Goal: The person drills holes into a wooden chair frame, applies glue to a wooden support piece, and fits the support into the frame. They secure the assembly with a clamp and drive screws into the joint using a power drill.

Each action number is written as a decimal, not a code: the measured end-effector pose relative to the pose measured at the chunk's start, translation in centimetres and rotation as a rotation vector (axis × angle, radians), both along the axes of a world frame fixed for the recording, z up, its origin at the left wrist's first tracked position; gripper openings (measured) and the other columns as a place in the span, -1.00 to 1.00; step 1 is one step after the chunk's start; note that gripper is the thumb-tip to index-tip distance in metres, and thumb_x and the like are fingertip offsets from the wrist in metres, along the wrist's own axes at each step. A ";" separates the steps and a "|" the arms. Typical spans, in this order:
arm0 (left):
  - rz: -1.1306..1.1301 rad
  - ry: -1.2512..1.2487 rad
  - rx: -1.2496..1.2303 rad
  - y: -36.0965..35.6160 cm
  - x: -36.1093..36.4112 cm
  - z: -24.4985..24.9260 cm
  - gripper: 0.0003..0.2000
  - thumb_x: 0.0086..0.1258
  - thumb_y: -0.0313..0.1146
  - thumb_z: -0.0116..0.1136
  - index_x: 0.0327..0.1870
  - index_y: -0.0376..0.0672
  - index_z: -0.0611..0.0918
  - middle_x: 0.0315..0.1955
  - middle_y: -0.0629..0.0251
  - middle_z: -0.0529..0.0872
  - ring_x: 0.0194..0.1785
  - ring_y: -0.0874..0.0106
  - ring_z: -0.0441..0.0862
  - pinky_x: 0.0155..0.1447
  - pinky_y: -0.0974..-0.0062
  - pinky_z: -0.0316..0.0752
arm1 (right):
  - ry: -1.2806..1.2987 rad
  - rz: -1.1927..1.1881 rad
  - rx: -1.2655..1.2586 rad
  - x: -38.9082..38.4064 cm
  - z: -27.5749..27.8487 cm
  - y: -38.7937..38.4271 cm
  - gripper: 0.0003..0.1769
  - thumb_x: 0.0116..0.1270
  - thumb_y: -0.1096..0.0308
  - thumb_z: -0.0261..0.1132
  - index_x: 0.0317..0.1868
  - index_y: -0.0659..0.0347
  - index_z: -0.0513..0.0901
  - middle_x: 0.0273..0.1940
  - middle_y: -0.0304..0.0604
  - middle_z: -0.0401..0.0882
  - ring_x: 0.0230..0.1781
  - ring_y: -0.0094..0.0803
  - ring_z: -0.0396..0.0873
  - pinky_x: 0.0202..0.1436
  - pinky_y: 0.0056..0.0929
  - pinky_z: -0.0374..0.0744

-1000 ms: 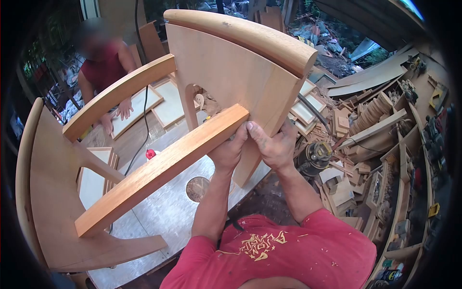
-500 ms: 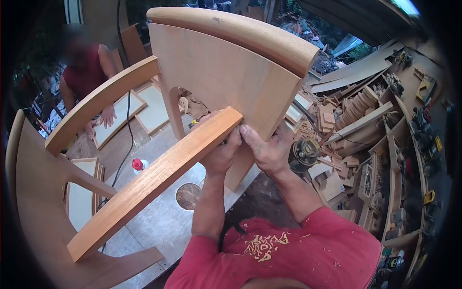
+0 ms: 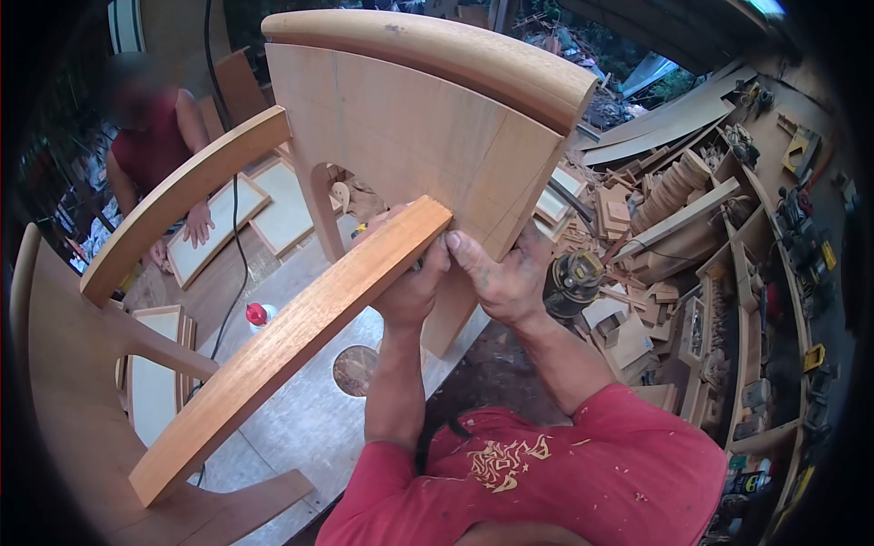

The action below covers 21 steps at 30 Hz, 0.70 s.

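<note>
A wooden frame stands on the worktable [image 3: 300, 446], with a broad end panel [image 3: 401, 118] topped by a rounded rail [image 3: 437, 59]. From this panel a curved wooden crosspiece [image 3: 291, 341] runs down to a second end panel [image 3: 73, 382] at the left. My left hand [image 3: 410, 289] is closed around the underside of the crosspiece near its upper end; most of its fingers are hidden behind the wood. Beside it, my right hand [image 3: 510, 280] grips the leg of the broad end panel, its thumb against the joint and its fingers behind the panel.
Another curved crosspiece [image 3: 187, 200] joins the panels on the far side. A red-capped bottle [image 3: 259, 315] stands on the table. Across it, a person in a red top rests hands on a framed panel [image 3: 218, 232]. A power tool [image 3: 574, 282] and wood offcuts lie right.
The view has shifted slightly, so the frame appears a little further left. Both hands keep their hold at the joint.
</note>
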State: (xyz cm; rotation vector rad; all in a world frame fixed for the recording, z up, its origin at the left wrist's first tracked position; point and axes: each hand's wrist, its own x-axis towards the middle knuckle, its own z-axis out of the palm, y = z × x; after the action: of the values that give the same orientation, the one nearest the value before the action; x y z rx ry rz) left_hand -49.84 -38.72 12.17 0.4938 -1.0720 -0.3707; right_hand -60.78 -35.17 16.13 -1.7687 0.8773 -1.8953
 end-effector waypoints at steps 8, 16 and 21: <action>0.011 -0.012 0.025 -0.1 0.0 0.2 -0.71 0.04 -0.47 0.42 -0.17 -0.27 0.70 -0.24 0.21 0.73 -0.16 0.31 0.70 -0.03 0.36 0.55 | 0.041 0.002 0.006 -0.4 -0.1 -0.2 -0.61 0.29 0.35 0.41 0.04 0.40 0.57 -0.16 -0.06 0.73 -0.16 -0.40 0.70 -0.07 -0.40 0.63; 0.016 -0.047 -0.001 -0.2 0.2 0.1 -0.68 0.05 -0.47 0.44 -0.13 -0.27 0.70 -0.19 0.20 0.73 -0.12 0.32 0.69 0.01 0.35 0.55 | 0.043 -0.021 -0.003 -0.1 0.2 -0.1 -0.60 0.30 0.30 0.41 0.03 0.39 0.57 -0.17 -0.04 0.74 -0.18 -0.38 0.72 -0.09 -0.40 0.64; -0.003 0.000 0.006 -0.2 0.0 -0.1 -0.66 0.05 -0.47 0.45 -0.11 -0.27 0.68 -0.17 0.21 0.71 -0.07 0.31 0.67 0.05 0.33 0.54 | 0.030 0.001 -0.002 -0.3 -0.2 -0.3 -0.61 0.30 0.32 0.41 0.02 0.40 0.57 -0.17 -0.05 0.73 -0.17 -0.39 0.70 -0.08 -0.41 0.64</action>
State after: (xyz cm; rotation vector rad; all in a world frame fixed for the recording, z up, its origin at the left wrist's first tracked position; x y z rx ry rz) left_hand -49.85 -38.92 12.04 0.4976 -1.0723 -0.3766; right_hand -61.03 -35.46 15.98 -1.8030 0.8852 -1.8736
